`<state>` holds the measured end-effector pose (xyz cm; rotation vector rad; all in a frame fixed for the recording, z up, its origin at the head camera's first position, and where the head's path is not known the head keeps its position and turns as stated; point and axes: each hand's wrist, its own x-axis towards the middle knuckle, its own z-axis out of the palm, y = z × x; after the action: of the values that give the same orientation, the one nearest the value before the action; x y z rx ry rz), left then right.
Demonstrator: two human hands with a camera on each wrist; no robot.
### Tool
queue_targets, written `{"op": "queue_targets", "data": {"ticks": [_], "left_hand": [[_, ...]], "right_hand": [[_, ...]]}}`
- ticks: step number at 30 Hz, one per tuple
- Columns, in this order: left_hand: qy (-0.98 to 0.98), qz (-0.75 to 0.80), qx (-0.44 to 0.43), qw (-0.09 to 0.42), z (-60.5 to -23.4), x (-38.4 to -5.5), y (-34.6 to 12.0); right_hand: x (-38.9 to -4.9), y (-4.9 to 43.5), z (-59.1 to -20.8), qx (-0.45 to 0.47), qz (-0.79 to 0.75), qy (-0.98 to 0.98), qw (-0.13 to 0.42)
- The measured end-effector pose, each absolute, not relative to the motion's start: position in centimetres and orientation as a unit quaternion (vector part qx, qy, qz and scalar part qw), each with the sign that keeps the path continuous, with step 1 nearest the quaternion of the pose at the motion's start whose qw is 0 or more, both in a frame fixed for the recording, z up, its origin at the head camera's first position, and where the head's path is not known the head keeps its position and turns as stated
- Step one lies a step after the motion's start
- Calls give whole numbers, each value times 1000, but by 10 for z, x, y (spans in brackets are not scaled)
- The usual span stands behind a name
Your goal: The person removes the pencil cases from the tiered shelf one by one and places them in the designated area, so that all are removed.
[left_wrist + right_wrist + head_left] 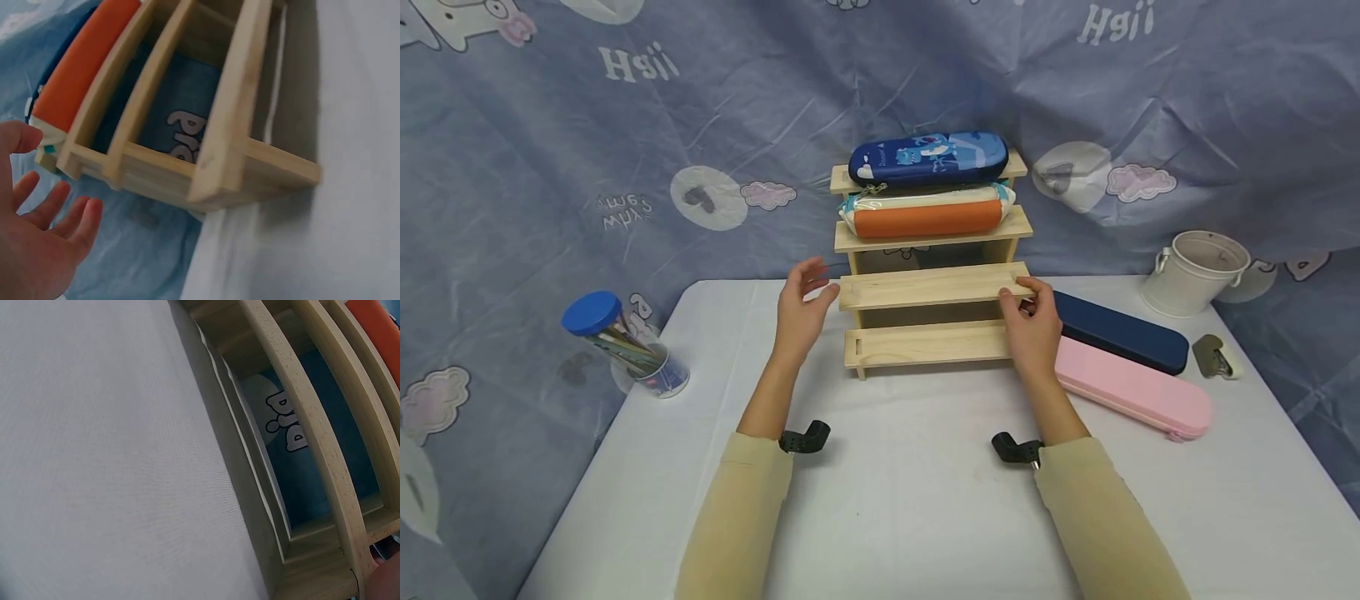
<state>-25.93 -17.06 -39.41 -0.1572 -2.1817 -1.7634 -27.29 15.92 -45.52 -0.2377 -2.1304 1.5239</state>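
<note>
A stepped wooden rack (928, 343) stands on the white table, its lower two tiers bare. My left hand (801, 310) is beside the rack's left end, thumb and fingers spread, holding nothing; the left wrist view shows the hand (44, 237) apart from the wood. At the other end, my right hand (1033, 325) grips the end of the second tier from the bottom, thumb in front and fingertips at its top edge. Only a sliver of that hand (385, 578) shows in the right wrist view. An orange-and-white pencil case (928, 219) and a blue pencil case (928, 158) lie on the upper tiers.
Right of the rack lie a navy case (1123, 332) and a pink case (1135, 385). Farther right are a white bucket (1195, 271) and a small olive-coloured item (1216, 357). A blue-lidded jar of sticks (632, 346) stands at left. A printed cloth (737, 108) hangs behind.
</note>
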Motion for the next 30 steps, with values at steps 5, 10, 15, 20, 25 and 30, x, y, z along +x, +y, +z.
{"op": "queue_targets", "data": {"ticks": [5, 10, 15, 20, 25, 30], "left_hand": [[-778, -598, -71, 178, -377, -272, -166], [-778, -595, -83, 187, -358, -283, -162], [-774, -596, -93, 193, -339, -293, -158], [-782, -593, -93, 169, -325, -301, -155], [-803, -570, -93, 146, -318, -307, -150], [-841, -513, -90, 146, -314, -314, -144]], "right_hand": [[-273, 160, -456, -88, 558, -786, 250], [-273, 159, -456, -87, 559, -787, 247], [-273, 159, -456, -86, 561, -783, 252], [-272, 160, -455, -79, 561, -783, 256], [-271, 160, -455, -76, 560, -785, 256], [-271, 160, -457, -74, 558, -786, 256]]}}
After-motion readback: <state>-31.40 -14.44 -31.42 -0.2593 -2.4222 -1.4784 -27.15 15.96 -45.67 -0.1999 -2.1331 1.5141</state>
